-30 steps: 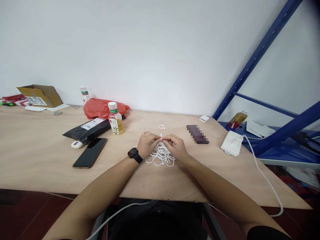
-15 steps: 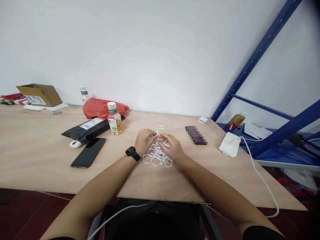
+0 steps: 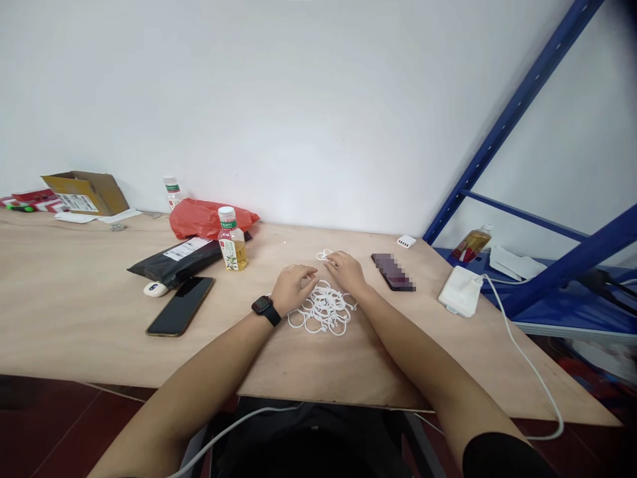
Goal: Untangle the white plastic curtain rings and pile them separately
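The left hand [image 3: 293, 289], with a black smartwatch [image 3: 265, 310] on its wrist, and the right hand [image 3: 346, 272] are apart, both open and loosely curled, with nothing visibly held. The left fingertips [image 3: 311, 271] sit just over a tangled pile of white plastic rings [image 3: 322, 309]. The right fingertips [image 3: 331, 260] are beside a single loose ring [image 3: 324, 254], though I can't tell whether they touch it. The rings look light, thin and slightly springy, and prone to snagging on each other, so the rim of one outer ring, pinched between finger and thumb, seems the best hold. The pile lies on a plywood counter [image 3: 74, 292]. Left of the pile are a smartphone [image 3: 180, 305], a bottle of tea [image 3: 232, 242] and a black mailer bag [image 3: 174, 263]. Right of it are a pixelated dark device [image 3: 393, 272] and a white charger [image 3: 460, 291].
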Motion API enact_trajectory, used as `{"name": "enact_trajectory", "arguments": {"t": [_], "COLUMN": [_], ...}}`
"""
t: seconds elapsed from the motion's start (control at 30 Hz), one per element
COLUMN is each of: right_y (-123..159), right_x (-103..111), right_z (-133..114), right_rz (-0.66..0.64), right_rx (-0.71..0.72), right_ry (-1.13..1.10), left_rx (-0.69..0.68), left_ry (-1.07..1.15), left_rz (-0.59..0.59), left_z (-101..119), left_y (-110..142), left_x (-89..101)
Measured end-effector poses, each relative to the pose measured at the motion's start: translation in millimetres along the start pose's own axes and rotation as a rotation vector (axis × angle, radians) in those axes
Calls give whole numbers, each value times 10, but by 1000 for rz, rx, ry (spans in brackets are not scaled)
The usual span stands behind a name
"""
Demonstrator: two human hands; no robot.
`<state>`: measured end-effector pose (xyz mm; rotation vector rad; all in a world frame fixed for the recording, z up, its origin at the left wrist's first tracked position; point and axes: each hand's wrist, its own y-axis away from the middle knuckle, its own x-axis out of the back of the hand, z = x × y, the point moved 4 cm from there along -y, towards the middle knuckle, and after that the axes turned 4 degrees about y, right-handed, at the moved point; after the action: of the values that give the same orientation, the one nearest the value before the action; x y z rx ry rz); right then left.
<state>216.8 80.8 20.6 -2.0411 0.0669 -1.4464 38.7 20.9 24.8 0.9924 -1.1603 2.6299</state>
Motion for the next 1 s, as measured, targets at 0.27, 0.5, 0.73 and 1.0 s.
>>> {"name": "enact_trajectory", "arguments": {"t": [0.27, 0.5, 0.73, 1.0], "right_y": [141, 392, 392, 397], "right_x": [-113, -64, -30, 160], "right_z": [172, 134, 89, -113], "right_rz": [-198, -397, -324, -123], "right_rx": [62, 211, 139, 166], "right_ry": [-232, -391, -351, -412], "left_rx": [41, 24, 22, 87], "left_ry": [-141, -139, -142, -97], "left_rz": [-241, -419, -425, -331], "left_z": [-18, 30, 39, 26], "left_y": [2, 31, 31, 5], "left_x": [-65, -151, -148, -118]}}
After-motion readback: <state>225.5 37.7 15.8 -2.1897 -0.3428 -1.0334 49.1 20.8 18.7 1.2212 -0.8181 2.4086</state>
